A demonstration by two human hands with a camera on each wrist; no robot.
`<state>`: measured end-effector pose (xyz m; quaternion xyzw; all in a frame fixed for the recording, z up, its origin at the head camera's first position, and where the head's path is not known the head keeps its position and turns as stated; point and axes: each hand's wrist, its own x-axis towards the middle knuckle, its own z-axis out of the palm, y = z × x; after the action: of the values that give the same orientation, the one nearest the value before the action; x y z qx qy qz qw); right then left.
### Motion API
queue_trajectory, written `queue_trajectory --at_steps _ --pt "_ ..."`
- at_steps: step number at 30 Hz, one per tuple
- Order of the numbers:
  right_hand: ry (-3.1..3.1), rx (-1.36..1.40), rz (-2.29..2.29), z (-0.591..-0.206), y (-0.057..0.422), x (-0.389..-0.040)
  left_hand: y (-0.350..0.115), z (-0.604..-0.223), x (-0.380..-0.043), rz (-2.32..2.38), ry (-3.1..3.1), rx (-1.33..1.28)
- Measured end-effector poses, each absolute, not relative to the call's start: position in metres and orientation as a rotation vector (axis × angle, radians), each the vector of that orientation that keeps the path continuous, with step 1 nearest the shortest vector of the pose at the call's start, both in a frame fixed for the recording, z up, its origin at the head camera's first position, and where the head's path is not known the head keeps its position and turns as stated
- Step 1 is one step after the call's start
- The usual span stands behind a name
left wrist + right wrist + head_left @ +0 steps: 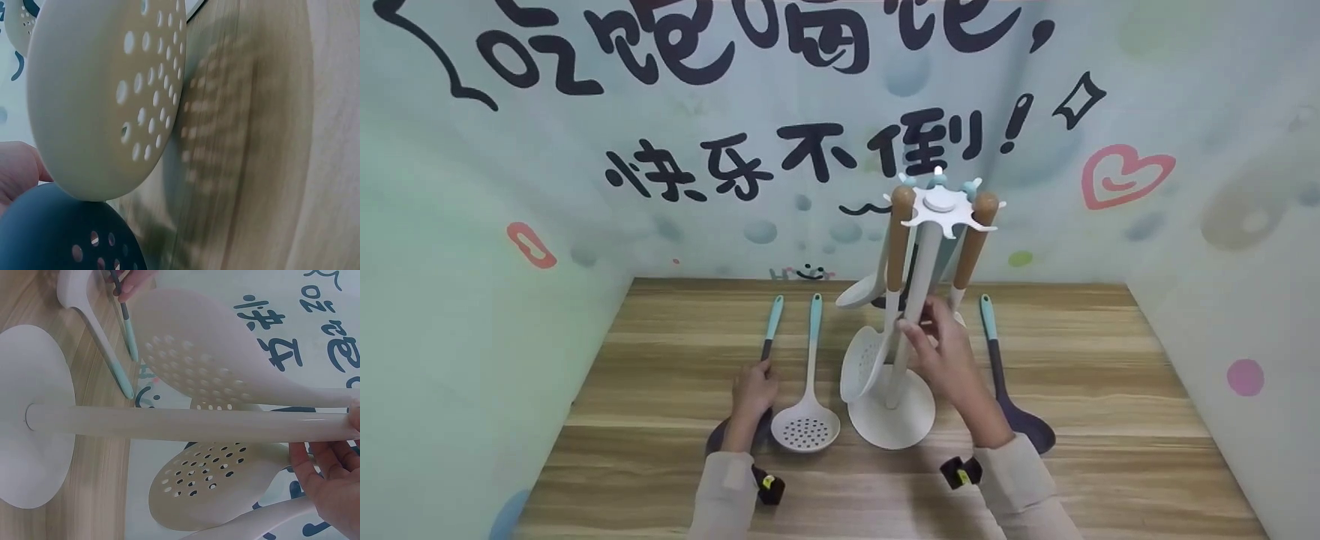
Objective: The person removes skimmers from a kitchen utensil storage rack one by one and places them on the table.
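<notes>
My left hand (pixel 755 390) grips the dark handle of a skimmer with a teal end (pixel 775 315); its dark perforated head (pixel 62 230) shows in the left wrist view. Right beside it lies a white skimmer (pixel 805 427), also teal-ended. My right hand (pixel 949 352) holds the white pole (pixel 197 423) of a utensil rack partway up, fingers and thumb around it. From the rack's white hook top (pixel 939 206) hang several utensils, among them a white skimmer (pixel 859 367) with a wooden handle (pixel 898 247) and a white ladle (pixel 859 292).
The rack's round white base (pixel 892 431) stands on the wooden table (pixel 645 390). Right of it lies a dark ladle (pixel 1027 427) with a teal handle end. A printed cloth (pixel 735 225) forms the back wall, with pale side walls left and right.
</notes>
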<state>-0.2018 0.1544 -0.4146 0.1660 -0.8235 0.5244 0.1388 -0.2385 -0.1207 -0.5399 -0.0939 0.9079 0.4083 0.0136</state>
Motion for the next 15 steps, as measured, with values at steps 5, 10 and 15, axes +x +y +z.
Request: queue_trajectory --at_steps 5,10,15 --pt "-2.371 0.491 1.504 -0.415 0.155 -0.202 -0.119 -0.538 -0.239 1.279 2.828 -0.272" --pt "-2.378 0.491 1.496 -0.415 0.155 -0.202 -0.118 -0.532 -0.237 1.300 2.747 -0.286" --pt "-2.382 0.490 1.493 -0.416 0.155 -0.203 -0.117 -0.522 -0.234 1.286 2.680 -0.305"
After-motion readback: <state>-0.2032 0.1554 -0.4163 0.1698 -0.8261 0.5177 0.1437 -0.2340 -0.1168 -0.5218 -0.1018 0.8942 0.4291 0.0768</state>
